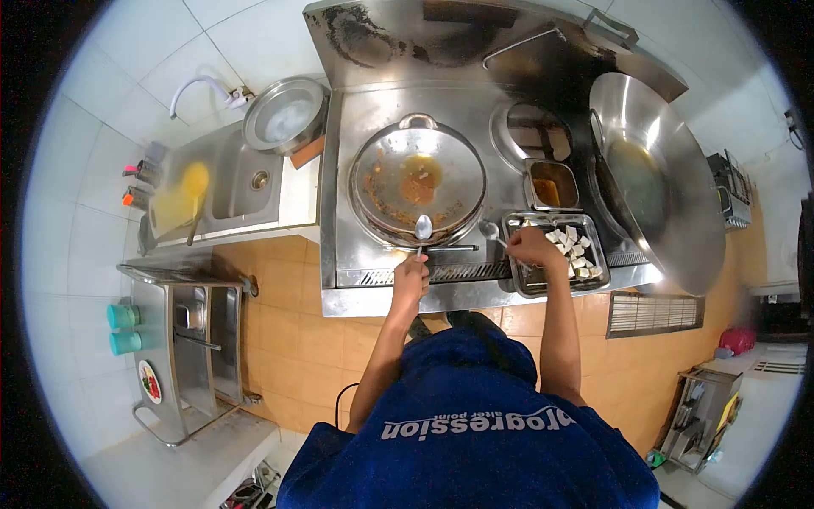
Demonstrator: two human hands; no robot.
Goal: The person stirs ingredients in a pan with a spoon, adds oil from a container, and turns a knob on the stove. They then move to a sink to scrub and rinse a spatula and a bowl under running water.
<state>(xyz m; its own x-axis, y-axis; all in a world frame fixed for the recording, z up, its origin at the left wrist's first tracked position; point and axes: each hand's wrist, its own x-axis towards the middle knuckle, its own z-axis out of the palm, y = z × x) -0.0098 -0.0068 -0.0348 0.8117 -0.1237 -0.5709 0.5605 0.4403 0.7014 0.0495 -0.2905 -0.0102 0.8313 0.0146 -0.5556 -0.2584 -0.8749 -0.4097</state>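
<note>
My left hand (412,276) is closed round the handle of a metal spoon (424,226), whose bowl lies over the near rim of a wok (373,161). Brown bits and some yellowish oil (420,178) sit in the bottom of that wok. Over the left part of a metal tray (555,290), my right hand (534,248) grips a second spoon (489,230), its bowl pointing left beyond the tray's edge. White cut cubes (579,248) fill the tray's right side. My right hand partly hides the tray.
Behind the tray stands a square metal container (551,184) of brown liquid. A much larger wok (666,161) rises at the right. To the left are a metal pot (286,114) and a sink (246,182). A metal cart (170,339) stands lower left.
</note>
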